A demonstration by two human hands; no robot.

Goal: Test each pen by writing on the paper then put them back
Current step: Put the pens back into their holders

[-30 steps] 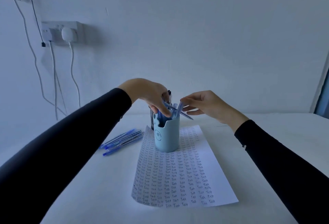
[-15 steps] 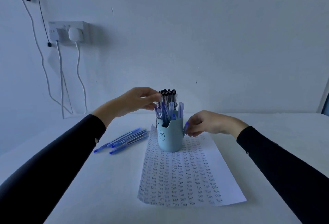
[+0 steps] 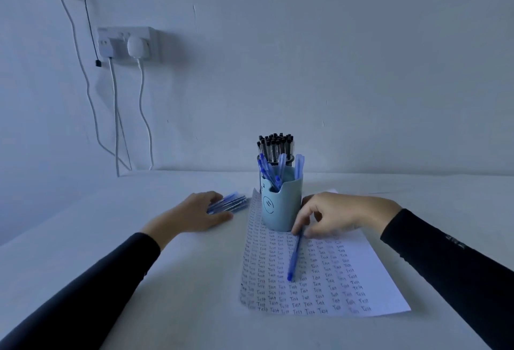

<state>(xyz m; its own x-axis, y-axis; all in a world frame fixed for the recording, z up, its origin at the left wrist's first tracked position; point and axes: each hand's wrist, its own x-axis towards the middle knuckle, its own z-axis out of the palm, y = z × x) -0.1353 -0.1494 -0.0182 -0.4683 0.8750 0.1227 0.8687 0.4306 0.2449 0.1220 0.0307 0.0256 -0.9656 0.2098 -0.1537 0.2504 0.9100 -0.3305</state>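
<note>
Fingers (image 3: 301,221) round pen (image 3: 294,258) — upper end hidden

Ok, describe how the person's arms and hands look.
The left hand and right hand are bare, no gloves or rings visible. The left sleeve and right sleeve are long, dark, close-fitting, reaching the wrists; the right bears a small faint forearm marking.

Wall socket (image 3: 148,43) with white plug (image 3: 135,46)

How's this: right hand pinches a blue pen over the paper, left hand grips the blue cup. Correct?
No. The head view shows the left hand resting on the loose blue pens beside the paper, apart from the blue cup. The right hand does pinch a blue pen over the paper.
</note>
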